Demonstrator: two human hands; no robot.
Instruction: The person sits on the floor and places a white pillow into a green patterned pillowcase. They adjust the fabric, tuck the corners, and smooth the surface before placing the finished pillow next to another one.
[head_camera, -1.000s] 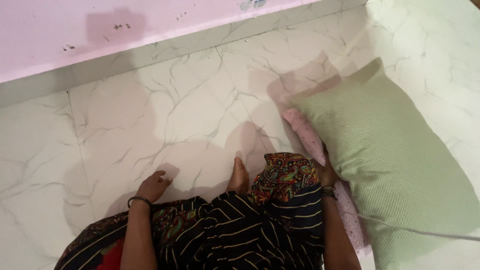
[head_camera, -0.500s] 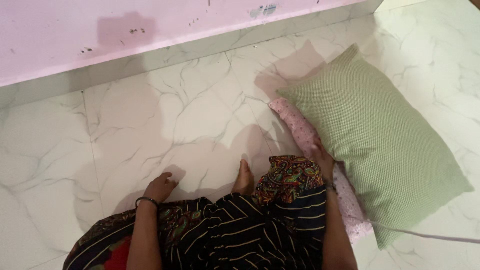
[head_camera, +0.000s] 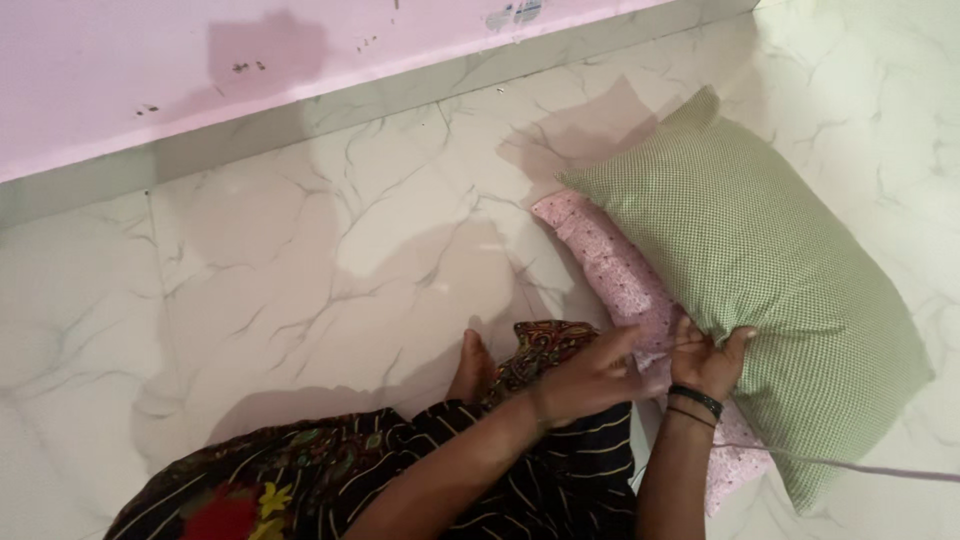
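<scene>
A green checked pillow lies on the marble floor at the right, resting partly on top of a pink patterned pillow. My right hand grips the green pillow's near edge, thumb on top. My left hand reaches across my lap to the pink pillow, its fingers spread and touching the fabric just beside my right hand. Whether it is pinching the fabric is hard to tell. Both wrists wear dark bangles.
My bare foot and dark striped, paisley-edged clothing fill the lower middle. A thin pale cable runs across the floor under the green pillow's lower corner. A pink wall with a marble skirting borders the white tiled floor.
My left hand has lifted off the floor and swung right to the pink pillow. My right hand has shifted from the pink pillow's side to the green pillow's edge.
</scene>
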